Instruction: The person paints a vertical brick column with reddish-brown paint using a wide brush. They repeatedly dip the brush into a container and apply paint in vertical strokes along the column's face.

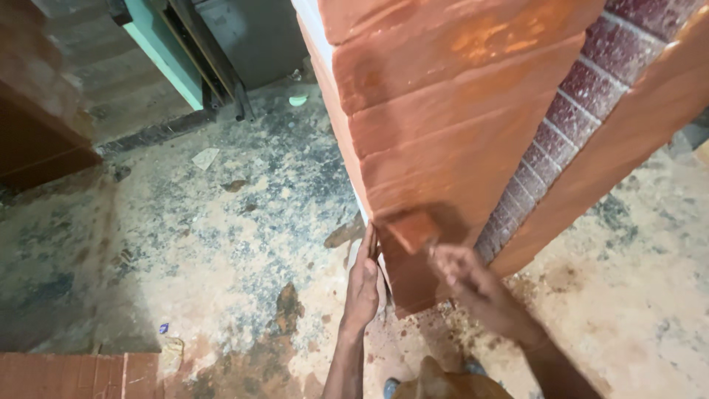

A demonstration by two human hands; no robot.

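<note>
A square pillar (pixel 436 125) with grooved bands, coated in wet reddish-brown paint, fills the upper middle. My right hand (pixel 465 277) grips a paintbrush (pixel 412 229) whose paint-laden bristles press flat on the pillar's lower face; the hand is blurred. My left hand (pixel 362 284) rests against the pillar's left corner near the base, fingers together, holding a thin flat piece against the edge. A white strip (pixel 314 29) runs along that left corner higher up.
Paint-stained concrete floor (pixel 221 244) spreads to the left. A brick-patterned wall section (pixel 583 89) and a painted slanted band (pixel 628 133) lie right. A green-framed door (pixel 173 52) stands at the back. A painted ledge (pixel 66 373) sits bottom left.
</note>
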